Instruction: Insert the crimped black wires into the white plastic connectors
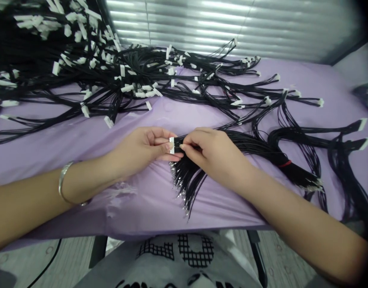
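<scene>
A small white plug connector [172,145] sits between the thumb and fingers of my left hand [155,146], which is closed on it. Black wires run out of its right side. Just right of the connector, my right hand [209,150] pinches a thin black wire [180,146] between thumb and forefinger; the wire's tip is too small to make out. Beneath my right hand lies a bundle of black wires [253,145], with bare metal terminals [178,182] fanned out at its near left end. A red tie [285,163] binds the bundle toward the right.
A big heap of black cables with white connectors [91,60] covers the back left, trailing along the rear. More cables with white plugs [362,134] lie at right. Purple cloth [136,216] covers the table; its front edge is near my lap. Window blinds [202,24] stand behind.
</scene>
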Motion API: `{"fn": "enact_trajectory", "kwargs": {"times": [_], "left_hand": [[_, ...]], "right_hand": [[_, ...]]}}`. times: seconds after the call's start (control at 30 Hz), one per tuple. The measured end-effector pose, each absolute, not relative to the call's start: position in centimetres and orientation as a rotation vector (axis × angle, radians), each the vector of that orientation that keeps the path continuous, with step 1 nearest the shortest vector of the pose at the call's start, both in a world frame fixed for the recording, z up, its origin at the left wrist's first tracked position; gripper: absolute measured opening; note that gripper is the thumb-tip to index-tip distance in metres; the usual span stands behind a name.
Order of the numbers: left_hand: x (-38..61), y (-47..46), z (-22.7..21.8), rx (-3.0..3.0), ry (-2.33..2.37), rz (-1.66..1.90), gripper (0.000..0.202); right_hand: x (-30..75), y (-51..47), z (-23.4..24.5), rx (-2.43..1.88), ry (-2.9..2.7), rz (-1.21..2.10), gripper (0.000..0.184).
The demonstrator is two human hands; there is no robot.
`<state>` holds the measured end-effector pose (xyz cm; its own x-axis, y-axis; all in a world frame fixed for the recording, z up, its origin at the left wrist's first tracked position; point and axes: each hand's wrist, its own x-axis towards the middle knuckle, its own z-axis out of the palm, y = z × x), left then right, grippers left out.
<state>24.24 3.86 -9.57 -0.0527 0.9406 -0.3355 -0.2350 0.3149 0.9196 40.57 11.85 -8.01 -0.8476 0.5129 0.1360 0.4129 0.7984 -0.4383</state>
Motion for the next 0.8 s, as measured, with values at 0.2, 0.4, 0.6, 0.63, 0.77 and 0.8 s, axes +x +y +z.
{"fn": "enact_trajectory", "kwargs": {"times": [0.2,0.4,0.6,0.63,0.77,0.8], "left_hand": [[24.6,3.7,-9.4,0.791,1.257,1.147,0.01],[24.5,3.7,-9.3,0.82,1.267,1.118,0.008],[24.2,3.9,-9.5,0.755,1.221,1.163,0.014],[24.2,3.9,-9.5,0.714,1.208,1.19,0.013],[24.1,3.8,-9.4,0.595,1.156,1.252,0.008],[24.1,3.8,-9.4,0.586,1.155,1.261,0.008]], "right_hand": [[40.4,11.6,-8.4,-0.688,-2.74,0.575,0.019],[40.2,11.5,-8.5,-0.641,-2.758,0.521,0.02],[41.4,12.2,-6.7,-0.546,-2.686,0.354,0.014],[41.8,12.4,-6.2,-0.505,-2.657,0.357,0.011],[42.9,12.5,-4.7,-0.216,-2.922,0.697,0.01],[43.0,12.4,-4.7,-0.16,-3.022,0.773,0.012]]}}
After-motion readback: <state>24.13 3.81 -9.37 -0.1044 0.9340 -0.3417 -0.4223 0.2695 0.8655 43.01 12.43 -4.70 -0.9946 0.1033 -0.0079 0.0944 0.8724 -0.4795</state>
